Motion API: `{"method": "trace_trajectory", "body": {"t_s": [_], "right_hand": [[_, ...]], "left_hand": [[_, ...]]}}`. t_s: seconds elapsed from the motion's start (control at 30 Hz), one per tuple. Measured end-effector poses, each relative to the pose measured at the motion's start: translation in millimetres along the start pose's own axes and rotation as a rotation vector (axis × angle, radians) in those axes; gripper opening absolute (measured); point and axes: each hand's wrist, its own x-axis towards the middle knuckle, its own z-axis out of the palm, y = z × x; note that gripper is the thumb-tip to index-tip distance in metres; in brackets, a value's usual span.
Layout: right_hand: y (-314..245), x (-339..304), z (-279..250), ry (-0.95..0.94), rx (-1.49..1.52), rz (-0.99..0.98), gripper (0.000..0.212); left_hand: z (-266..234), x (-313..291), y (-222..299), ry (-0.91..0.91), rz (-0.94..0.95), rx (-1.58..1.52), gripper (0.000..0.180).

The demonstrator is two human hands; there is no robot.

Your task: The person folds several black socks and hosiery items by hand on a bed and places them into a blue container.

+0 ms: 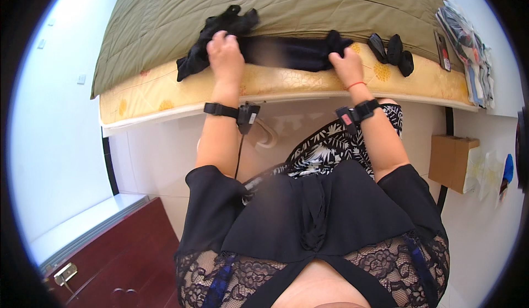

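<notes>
A long black cloth garment (pixel 286 52) lies stretched sideways along the near edge of the bed; its exact kind is unclear. My left hand (pixel 225 60) grips it near its bunched left part, fingers curled into the fabric. At the other end, my right hand (pixel 347 68) pinches the gathered tip between thumb and fingers. Loose black folds (pixel 230 20) spread beyond my left hand. Right of my right hand lie small black folded cloth pieces (pixel 392 51) that look like socks, touching neither hand.
An olive quilt (pixel 308 4) covers the bed above a yellow patterned mattress (pixel 182 95). A phone (pixel 442 50) and plastic-wrapped clothes (pixel 468 46) lie at the bed's right end. A cardboard box (pixel 451 162) stands below at right. A dark red door (pixel 118 258) is at lower left.
</notes>
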Motion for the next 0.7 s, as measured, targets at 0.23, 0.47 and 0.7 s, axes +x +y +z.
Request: {"method": "trace_trajectory", "body": {"t_s": [0.23,0.47,0.7], "right_hand": [[81,16,-32,0.338,0.094,-0.003,0.071],[42,-12,-31,0.352,-0.12,-0.302,0.094],[76,0,-32,0.395,-0.053,-0.201,0.05]], "left_hand": [[-35,8,28,0.038,-0.052,0.023,0.017],[0,-1,57,-0.292,-0.139,-0.157,0.038],[4,1,41,-0.311,-0.167,-0.603,0.026]]}}
